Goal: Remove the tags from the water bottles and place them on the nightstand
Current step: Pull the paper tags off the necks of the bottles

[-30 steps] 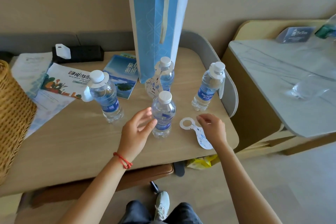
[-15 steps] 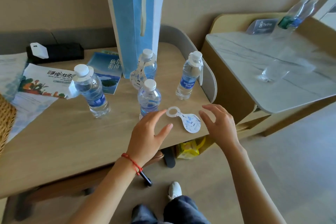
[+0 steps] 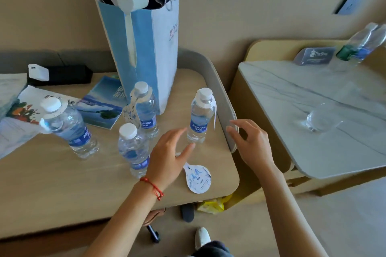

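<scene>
Both hands are hanging open and empty over the wooden table (image 3: 62, 190), left hand (image 3: 167, 158) and right hand (image 3: 251, 145) spreading either side of the rightmost water bottle (image 3: 199, 120), tag still collaring its neck. One loose tag (image 3: 197, 177) is lying flat just beside the left wrist, near the table's front edge.

Both hands (image 3: 169, 152) empty, flanking tagged bottle (image 3: 199, 119), loose tag (image 3: 197, 177)
</scene>
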